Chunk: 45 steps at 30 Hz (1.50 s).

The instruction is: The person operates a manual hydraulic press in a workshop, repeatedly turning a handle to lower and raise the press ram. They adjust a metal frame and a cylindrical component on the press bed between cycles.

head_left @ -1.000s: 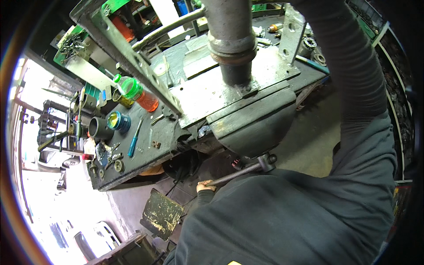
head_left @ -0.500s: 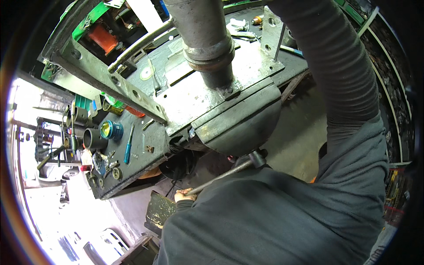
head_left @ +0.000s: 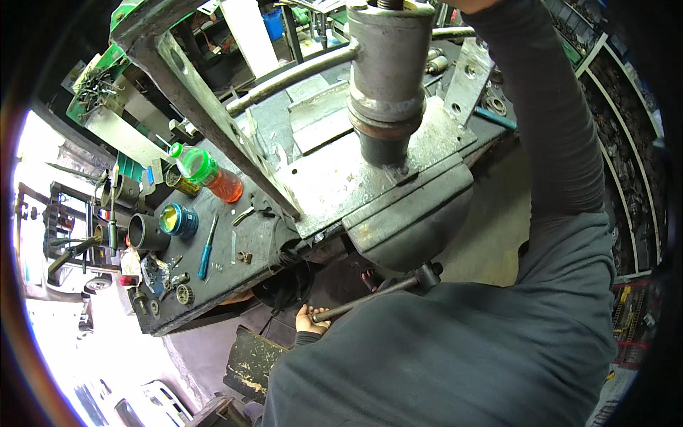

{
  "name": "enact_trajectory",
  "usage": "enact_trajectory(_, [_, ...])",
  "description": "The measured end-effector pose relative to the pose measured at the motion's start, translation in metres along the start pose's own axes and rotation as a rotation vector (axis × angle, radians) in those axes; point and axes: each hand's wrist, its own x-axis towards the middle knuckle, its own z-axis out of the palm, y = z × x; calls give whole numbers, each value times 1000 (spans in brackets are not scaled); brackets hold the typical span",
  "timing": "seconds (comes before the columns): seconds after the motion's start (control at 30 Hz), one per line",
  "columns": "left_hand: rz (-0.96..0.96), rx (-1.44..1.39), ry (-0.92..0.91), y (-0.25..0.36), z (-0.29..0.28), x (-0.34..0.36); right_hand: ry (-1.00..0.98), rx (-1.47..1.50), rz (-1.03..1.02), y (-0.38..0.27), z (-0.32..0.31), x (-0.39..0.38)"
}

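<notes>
My left hand (head_left: 311, 320) is at the near end of a steel bar handle (head_left: 366, 299), its fingers curled about the end. The bar runs into the round screw head (head_left: 427, 275) of a bench vise (head_left: 409, 220). Above the vise jaw lies a bright steel plate (head_left: 334, 192). On it stands a thick metal cylinder (head_left: 389, 71) with a threaded rod at its top and a curved side bar (head_left: 292, 78). My right arm reaches up past the cylinder; only the edge of my right hand (head_left: 471, 4) shows at the top, its fingers out of the picture.
Slanted steel frame bars with holes (head_left: 220, 128) rise left of the cylinder. The dark bench (head_left: 249, 274) holds a green-capped bottle of red liquid (head_left: 220, 181), a blue tub (head_left: 178, 220), a blue-handled screwdriver (head_left: 205, 260) and small gears (head_left: 184, 294). Parts shelves (head_left: 612, 142) stand right.
The view has shifted, so the cylinder and plate sit farther right and lower, and the bottle shows more fully. The fingers of my left hand look looser around the bar's end.
</notes>
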Motion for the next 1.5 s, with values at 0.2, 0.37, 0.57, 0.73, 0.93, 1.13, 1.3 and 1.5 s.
enact_trajectory(0.2, [1012,722,-281,27,25,5,29,-36,-19,-9,-2,5])
enact_trajectory(0.37, [1671,513,-977,60,154,-196,-75,-157,75,-9,-6,1])
enact_trajectory(0.57, [1795,695,-1197,66,259,-299,-89,-142,88,-10,-15,0])
enact_trajectory(0.73, [1642,409,-1221,55,270,-295,-255,145,127,-3,-29,-11])
enact_trajectory(0.93, [1578,423,-1261,58,264,-298,517,279,284,43,-26,-129])
enact_trajectory(1.13, [1576,520,-1267,58,263,-305,85,1551,932,64,25,-172])
enact_trajectory(1.3, [1572,527,-1270,60,258,-304,148,1624,977,68,42,-176])
enact_trajectory(1.5, [1564,519,-1302,60,260,-298,103,1559,951,72,36,-174])
